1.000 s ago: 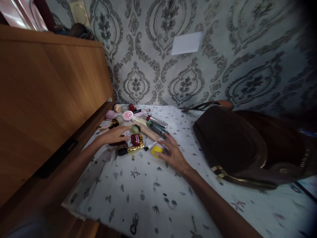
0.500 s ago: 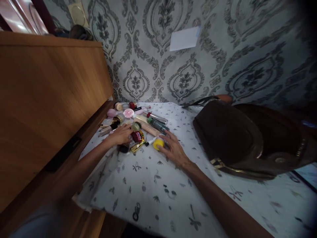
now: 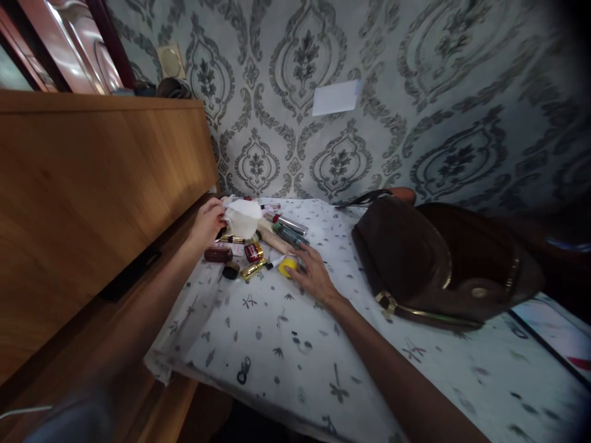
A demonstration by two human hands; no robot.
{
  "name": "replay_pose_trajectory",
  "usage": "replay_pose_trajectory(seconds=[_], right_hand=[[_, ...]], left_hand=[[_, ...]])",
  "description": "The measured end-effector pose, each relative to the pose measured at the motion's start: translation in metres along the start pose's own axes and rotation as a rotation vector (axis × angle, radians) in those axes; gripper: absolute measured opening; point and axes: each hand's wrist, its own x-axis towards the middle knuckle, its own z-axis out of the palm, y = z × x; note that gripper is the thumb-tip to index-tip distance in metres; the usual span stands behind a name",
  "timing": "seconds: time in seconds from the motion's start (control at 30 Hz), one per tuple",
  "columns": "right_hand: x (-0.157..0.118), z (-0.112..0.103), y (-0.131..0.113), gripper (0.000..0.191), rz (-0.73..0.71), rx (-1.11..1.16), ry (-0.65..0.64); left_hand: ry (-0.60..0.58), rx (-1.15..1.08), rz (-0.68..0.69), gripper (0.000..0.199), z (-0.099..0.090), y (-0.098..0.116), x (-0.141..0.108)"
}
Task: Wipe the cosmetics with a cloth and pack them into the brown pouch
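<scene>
My left hand (image 3: 209,224) is closed on the edge of a white cloth-like piece (image 3: 244,216), which hangs over the back left of a heap of cosmetics. My right hand (image 3: 315,275) rests on the tablecloth, thumb and fingers curved round a small yellow-topped jar (image 3: 288,266). Between the hands lie a red jar with a gold lid (image 3: 253,251), a gold tube (image 3: 253,269), a dark round cap (image 3: 231,270) and a dark red bottle (image 3: 218,254). Behind them are a beige tube (image 3: 276,237), a green bottle (image 3: 290,235) and a silver tube (image 3: 292,224).
A dark brown bag (image 3: 415,258) stands on the right of the patterned tablecloth (image 3: 277,344). A wooden cabinet (image 3: 106,203) rises along the left side. Patterned wallpaper closes off the back, with a white paper (image 3: 336,97) on it. A dark-edged device (image 3: 561,329) lies far right.
My left hand has moved from the heap's front to its back left and now holds the white cloth-like piece. The dark red bottle has come into view. My right hand stays at the yellow-topped jar.
</scene>
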Motion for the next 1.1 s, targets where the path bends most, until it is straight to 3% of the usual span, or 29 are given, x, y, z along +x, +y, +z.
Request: replay_pose_trajectory(seconds=[0.07, 0.1, 0.2, 0.3, 0.37, 0.47, 0.7, 0.9, 1.1], right_hand=[[0.0, 0.001, -0.001, 0.05, -0.019, -0.022, -0.011], [0.0, 0.001, -0.001, 0.05, -0.023, -0.029, -0.011], [-0.001, 0.001, -0.003, 0.05, -0.019, -0.026, -0.008], [-0.003, -0.001, -0.004, 0.051, -0.016, 0.0, -0.015], [-0.003, -0.003, -0.005, 0.051, -0.007, 0.027, -0.001], [-0.003, -0.005, -0.006, 0.046, 0.013, 0.079, 0.052], [-0.001, -0.008, -0.007, 0.046, 0.093, 0.196, 0.119], [-0.002, -0.01, -0.013, 0.042, 0.098, 0.185, 0.019], [-0.006, -0.009, -0.017, 0.053, 0.055, 0.142, -0.094]], left_hand=[[-0.027, -0.033, -0.005, 0.01, 0.015, 0.005, -0.019], [-0.11, 0.073, -0.006, 0.016, 0.025, 0.006, -0.031], [-0.551, 0.647, 0.0, 0.028, 0.062, 0.008, -0.068], [-0.633, 0.795, -0.009, 0.032, 0.088, 0.009, -0.1], [-0.656, 0.794, 0.045, 0.034, 0.094, 0.009, -0.116], [-0.661, 0.757, 0.163, 0.028, 0.086, 0.006, -0.132], [-0.306, 0.628, 0.203, 0.029, 0.058, -0.011, -0.153], [-0.412, 0.748, 0.337, 0.03, 0.059, -0.018, -0.168], [-0.408, 0.725, 0.31, 0.03, 0.06, -0.021, -0.164]])
